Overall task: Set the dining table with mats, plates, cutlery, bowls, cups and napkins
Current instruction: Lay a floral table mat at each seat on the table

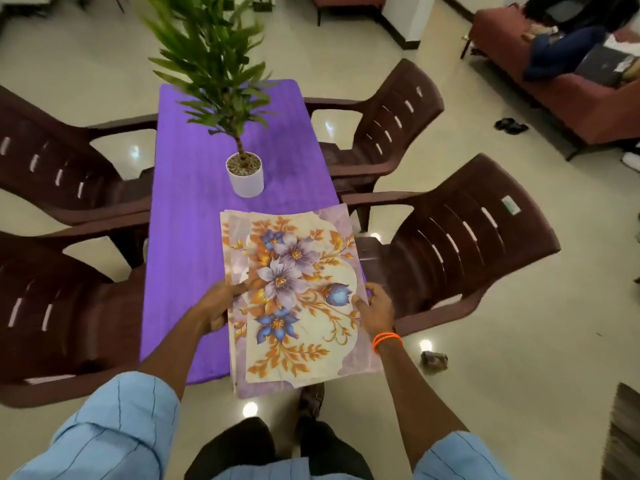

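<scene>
Floral-printed mats (298, 296), a stack of several with offset edges, lie over the near right corner of the purple-covered table (194, 216), their near end overhanging the table edge. The left hand (218, 306) grips the stack's left edge, thumb on top and fingers curled beneath it. The right hand (375, 311) holds the right edge, thumb pressed on the print beside a blue bud, its other fingers curled around the edge and mostly hidden. Just beyond the far edge of the mats, well past the fingertips, a white pot (246, 176) with a green plant stands on the cloth. Brown plastic chairs (446, 244) flank both long sides of the table. An orange band (387, 340) circles the right wrist.
</scene>
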